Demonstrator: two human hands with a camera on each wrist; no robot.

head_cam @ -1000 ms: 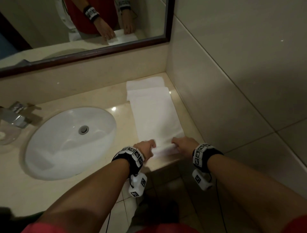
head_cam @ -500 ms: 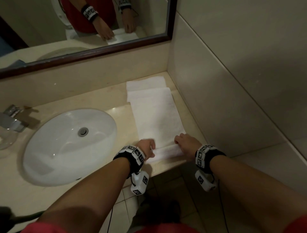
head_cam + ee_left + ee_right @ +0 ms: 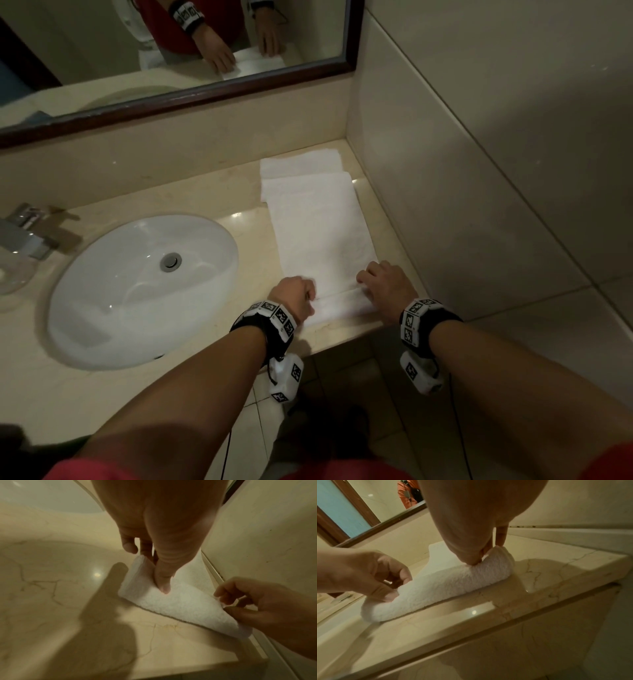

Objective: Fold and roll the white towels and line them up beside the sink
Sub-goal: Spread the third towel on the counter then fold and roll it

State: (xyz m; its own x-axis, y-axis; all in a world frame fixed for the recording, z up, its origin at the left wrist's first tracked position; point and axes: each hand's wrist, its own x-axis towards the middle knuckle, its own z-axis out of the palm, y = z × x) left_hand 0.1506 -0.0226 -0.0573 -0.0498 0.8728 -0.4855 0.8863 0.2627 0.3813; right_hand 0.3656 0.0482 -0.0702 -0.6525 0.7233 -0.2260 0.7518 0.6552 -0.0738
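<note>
A long white towel point(image 3: 318, 226) lies folded into a strip on the beige counter, right of the sink point(image 3: 144, 287). Its near end is turned over into a short roll point(image 3: 342, 303) point(image 3: 180, 604) point(image 3: 440, 586). My left hand point(image 3: 296, 294) point(image 3: 154, 566) point(image 3: 385, 582) pinches the roll's left end with curled fingers and thumb. My right hand point(image 3: 380, 284) point(image 3: 481, 555) point(image 3: 231, 601) pinches the right end the same way. A second white towel point(image 3: 301, 164) lies folded flat at the back of the counter, partly under the strip's far end.
A tiled wall point(image 3: 479, 171) runs close along the towel's right side. A dark-framed mirror point(image 3: 205, 92) hangs behind the counter. A chrome tap point(image 3: 24, 233) and a glass dish point(image 3: 13, 274) stand left of the sink. The counter's front edge point(image 3: 342, 342) is just behind my wrists.
Both hands have rolled the towel's near end a little farther away from the counter's edge, so the roll is slightly thicker and farther along the strip.
</note>
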